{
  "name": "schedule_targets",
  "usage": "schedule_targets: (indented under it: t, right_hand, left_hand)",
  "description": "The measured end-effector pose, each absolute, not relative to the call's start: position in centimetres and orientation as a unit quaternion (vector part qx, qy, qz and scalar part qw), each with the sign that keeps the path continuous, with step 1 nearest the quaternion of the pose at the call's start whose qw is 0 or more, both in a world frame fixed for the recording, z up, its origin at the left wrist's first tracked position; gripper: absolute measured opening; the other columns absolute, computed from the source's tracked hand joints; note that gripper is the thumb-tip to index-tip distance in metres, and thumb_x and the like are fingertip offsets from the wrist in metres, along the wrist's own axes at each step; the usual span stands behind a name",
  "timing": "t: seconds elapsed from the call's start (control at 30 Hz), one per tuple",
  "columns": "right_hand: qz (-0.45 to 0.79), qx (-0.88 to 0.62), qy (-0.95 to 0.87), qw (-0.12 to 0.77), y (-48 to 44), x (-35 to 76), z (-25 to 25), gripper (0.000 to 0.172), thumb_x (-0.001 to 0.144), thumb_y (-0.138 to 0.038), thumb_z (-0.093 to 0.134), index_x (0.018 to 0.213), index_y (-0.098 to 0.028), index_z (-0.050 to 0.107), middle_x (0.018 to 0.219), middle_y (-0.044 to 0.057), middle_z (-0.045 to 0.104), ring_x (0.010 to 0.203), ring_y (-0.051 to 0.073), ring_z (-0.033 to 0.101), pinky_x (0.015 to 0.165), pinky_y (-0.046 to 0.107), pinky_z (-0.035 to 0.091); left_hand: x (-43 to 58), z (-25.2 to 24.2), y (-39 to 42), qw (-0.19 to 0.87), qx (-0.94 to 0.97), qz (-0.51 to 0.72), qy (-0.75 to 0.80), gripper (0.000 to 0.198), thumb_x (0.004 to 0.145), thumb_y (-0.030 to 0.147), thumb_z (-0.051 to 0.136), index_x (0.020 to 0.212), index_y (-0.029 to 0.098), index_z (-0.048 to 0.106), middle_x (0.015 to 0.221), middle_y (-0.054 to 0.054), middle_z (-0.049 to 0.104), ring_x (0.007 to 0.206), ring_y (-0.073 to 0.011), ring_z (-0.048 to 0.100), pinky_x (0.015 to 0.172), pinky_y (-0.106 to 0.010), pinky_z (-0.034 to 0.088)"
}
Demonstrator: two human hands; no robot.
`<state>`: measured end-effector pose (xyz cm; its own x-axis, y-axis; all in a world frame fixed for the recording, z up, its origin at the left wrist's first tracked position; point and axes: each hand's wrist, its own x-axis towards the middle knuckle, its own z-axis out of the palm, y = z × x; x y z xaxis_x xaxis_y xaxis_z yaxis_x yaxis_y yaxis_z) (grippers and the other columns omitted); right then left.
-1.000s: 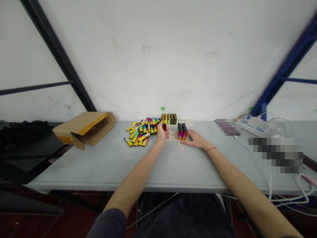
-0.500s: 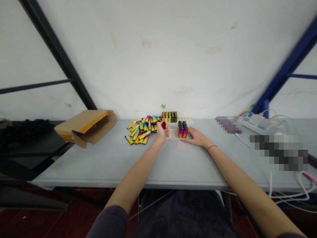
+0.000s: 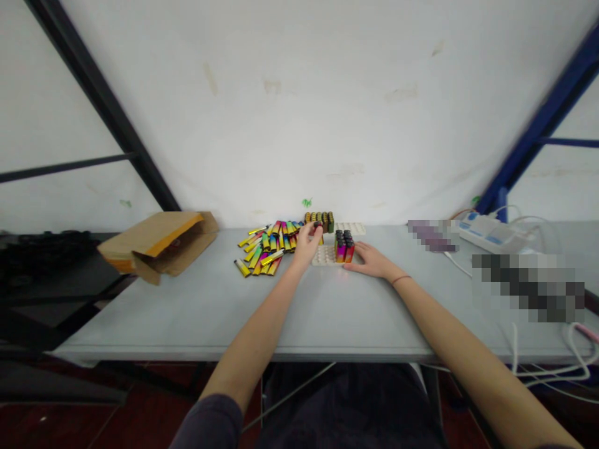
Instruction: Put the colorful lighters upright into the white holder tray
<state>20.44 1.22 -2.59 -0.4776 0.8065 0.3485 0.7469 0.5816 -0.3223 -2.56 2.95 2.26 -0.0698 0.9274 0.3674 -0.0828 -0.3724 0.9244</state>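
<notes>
My left hand [image 3: 306, 244] is pinched around a dark-topped lighter [image 3: 318, 227], holding it above the near side of the upright row of lighters [image 3: 319, 219]. To the left lies a loose heap of rainbow-coloured metallic lighters [image 3: 266, 246]. My right hand [image 3: 369, 262] rests flat on the table, fingertips at the edge of a white moulded tray [image 3: 325, 255]. Several upright gradient lighters [image 3: 344, 247] stand in that tray, just left of those fingertips.
A second white tray [image 3: 350, 229] lies at the back of the grey table [image 3: 201, 318]. An opened cardboard box [image 3: 159, 246] lies at the left. A power strip [image 3: 491, 232] and white cables [image 3: 552, 368] sit at the right, beside pixelated objects [image 3: 433, 236].
My left hand has moved away from the tray, up the picture toward the back row, with the lighter in its fingers. My right hand stays nearly still.
</notes>
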Motion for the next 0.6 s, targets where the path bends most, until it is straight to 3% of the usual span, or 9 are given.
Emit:
schedule_targets:
  t: [0.13, 0.3, 0.5, 0.6]
  right_hand:
    - [0.06, -0.456, -0.858, 0.23, 1.3, 20.5, -2.7, 0.062, 0.088, -0.067, 0.059, 0.126, -0.018, 0.064, 0.125, 0.017, 0.068, 0.117, 0.036, 0.062, 0.107, 0.053, 0.046]
    - [0.054, -0.465, -0.857, 0.218, 1.4, 20.5, -2.9, 0.065, 0.088, -0.067, 0.058, 0.129, -0.016, 0.063, 0.128, 0.018, 0.066, 0.119, 0.038, 0.061, 0.109, 0.052, 0.044]
    - [0.053, -0.47, -0.855, 0.213, 1.4, 20.5, -3.0, 0.067, 0.088, -0.068, 0.057, 0.131, -0.016, 0.062, 0.129, 0.018, 0.066, 0.12, 0.038, 0.06, 0.109, 0.053, 0.043]
    - [0.05, -0.468, -0.858, 0.206, 1.4, 20.5, -3.0, 0.068, 0.089, -0.069, 0.055, 0.13, -0.015, 0.062, 0.128, 0.019, 0.066, 0.119, 0.037, 0.061, 0.109, 0.052, 0.043]
  left_hand:
    - [-3.1, 1.7, 3.2, 0.356, 0.622, 0.584, 0.381, 0.013, 0.076, 0.019, 0.075, 0.089, 0.022, 0.073, 0.1, -0.006, 0.069, 0.093, -0.0194, 0.063, 0.093, -0.028, 0.047]
    - [-3.4, 0.8, 3.3, 0.332, 0.672, 0.517, 0.414, 0.011, 0.075, 0.017, 0.075, 0.084, 0.023, 0.075, 0.09, -0.005, 0.071, 0.091, -0.0229, 0.064, 0.096, -0.032, 0.047]
    - [-3.1, 0.7, 2.9, 0.283, 0.716, 0.491, 0.408, 0.021, 0.079, 0.02, 0.072, 0.098, 0.028, 0.072, 0.096, -0.005, 0.073, 0.101, -0.0254, 0.066, 0.098, -0.036, 0.046]
    - [-2.8, 0.9, 2.5, 0.264, 0.729, 0.484, 0.407, 0.02, 0.08, 0.018, 0.071, 0.097, 0.029, 0.072, 0.094, -0.005, 0.073, 0.101, -0.025, 0.067, 0.099, -0.037, 0.047]
